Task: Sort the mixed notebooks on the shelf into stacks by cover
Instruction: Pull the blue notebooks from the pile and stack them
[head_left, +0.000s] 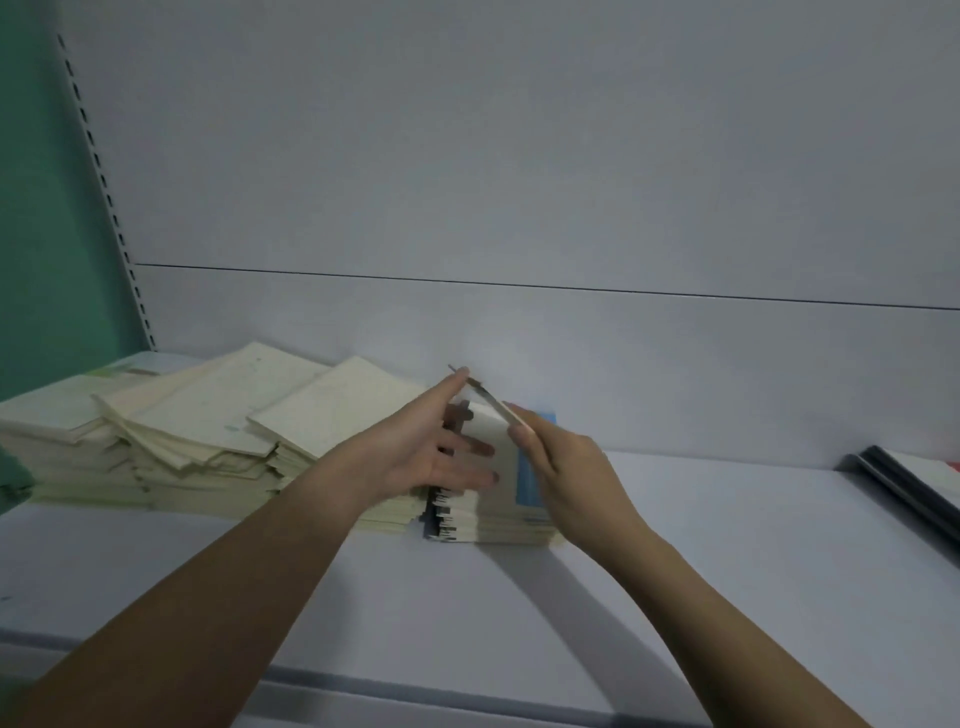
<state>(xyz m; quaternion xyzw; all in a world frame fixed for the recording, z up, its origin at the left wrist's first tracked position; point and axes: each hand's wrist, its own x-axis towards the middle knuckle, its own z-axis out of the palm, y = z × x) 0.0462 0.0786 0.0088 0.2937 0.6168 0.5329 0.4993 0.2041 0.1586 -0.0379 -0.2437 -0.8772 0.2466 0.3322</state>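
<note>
A stack of notebooks (498, 525) with a blue-patched top cover (532, 483) and dark spine marks stands mid-shelf. One thin notebook (491, 402) is tilted up on edge above it. My right hand (566, 473) pinches that notebook near its lower end. My left hand (431, 452) touches the notebook's upper end with a fingertip, while the other fingers spread straight over the stack. To the left lie messy piles of cream-covered notebooks (208, 426).
The white shelf (675, 545) runs wide, with a white back panel (519, 182) close behind the stacks. A dark-edged item (904, 483) lies at the far right. A slotted upright (104, 182) and a green wall are at the left. The shelf's front edge (415, 691) is near.
</note>
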